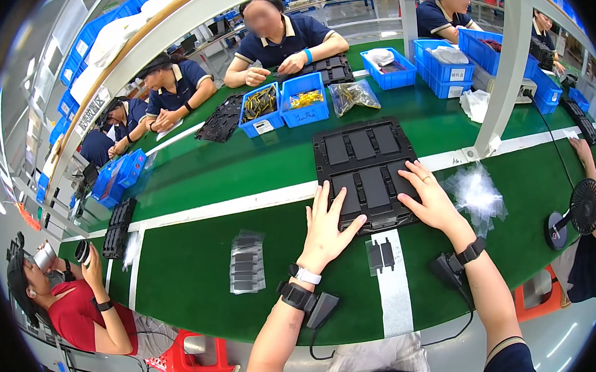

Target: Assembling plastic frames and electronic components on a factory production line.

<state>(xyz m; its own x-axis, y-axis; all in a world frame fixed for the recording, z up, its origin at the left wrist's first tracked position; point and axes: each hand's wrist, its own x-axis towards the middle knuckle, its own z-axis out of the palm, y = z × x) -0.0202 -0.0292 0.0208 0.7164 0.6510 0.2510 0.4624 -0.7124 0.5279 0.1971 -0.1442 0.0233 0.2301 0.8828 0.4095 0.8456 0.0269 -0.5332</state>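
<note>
A black plastic tray lies on the green table in front of me, its compartments filled with several flat dark rectangular pieces. My left hand rests at the tray's near left corner, thumb and fingers spread. Over the near right side lies my right hand, also spread, with fingertips touching the tray and its pieces. Just below the tray, two narrow black strips in clear film sit on a white band. To the left is an overlapping row of clear-film packets with black strips inside.
Crumpled clear film is heaped right of the tray. Blue bins and a bag of parts stand beyond it. A metal post rises at right, near a small black fan. Several people sit around the table.
</note>
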